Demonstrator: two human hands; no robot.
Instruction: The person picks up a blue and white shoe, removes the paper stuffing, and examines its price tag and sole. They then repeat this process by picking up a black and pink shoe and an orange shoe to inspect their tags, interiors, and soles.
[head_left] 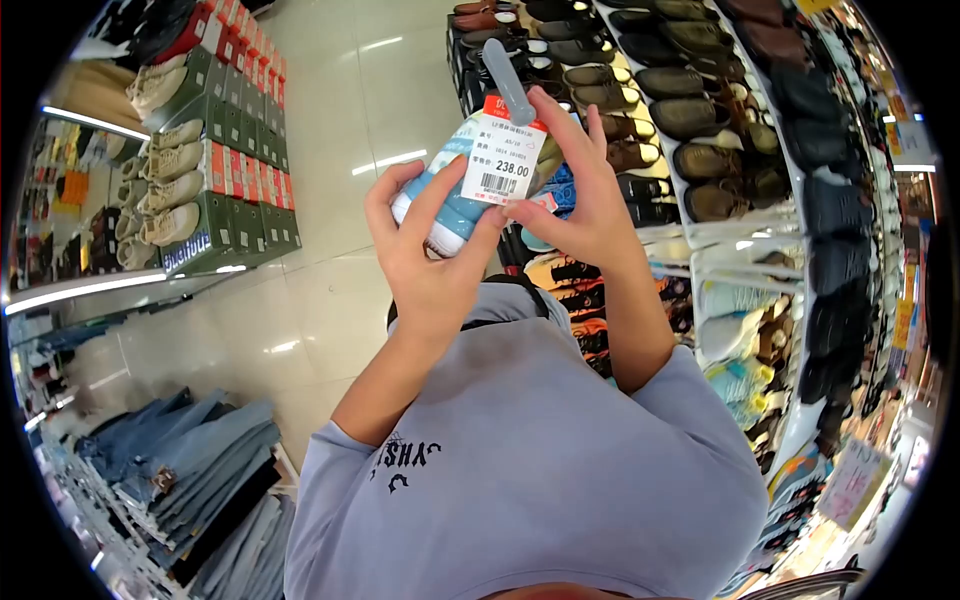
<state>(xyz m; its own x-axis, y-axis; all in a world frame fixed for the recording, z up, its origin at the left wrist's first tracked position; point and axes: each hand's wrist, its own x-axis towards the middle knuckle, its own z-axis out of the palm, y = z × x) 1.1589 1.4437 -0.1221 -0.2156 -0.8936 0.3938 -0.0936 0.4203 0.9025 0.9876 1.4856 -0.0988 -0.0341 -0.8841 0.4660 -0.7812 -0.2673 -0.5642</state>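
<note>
A blue and white shoe [458,212] is held up in front of the chest, tilted. My left hand [430,225] grips its lower left side, fingers wrapped round it. A white and red price tag [505,155] reading 238.00 hangs over the shoe. My right hand [575,190] pinches the tag's right edge between thumb and index finger, its other fingers raised. A grey plastic strip [508,80] sticks up from the tag's top.
Rows of dark shoes [700,110] fill the shelves at the right. Beige shoes stand on stacked green and orange boxes [225,170] at the left. Folded jeans [205,450] lie at the lower left. A tiled floor [330,120] runs between.
</note>
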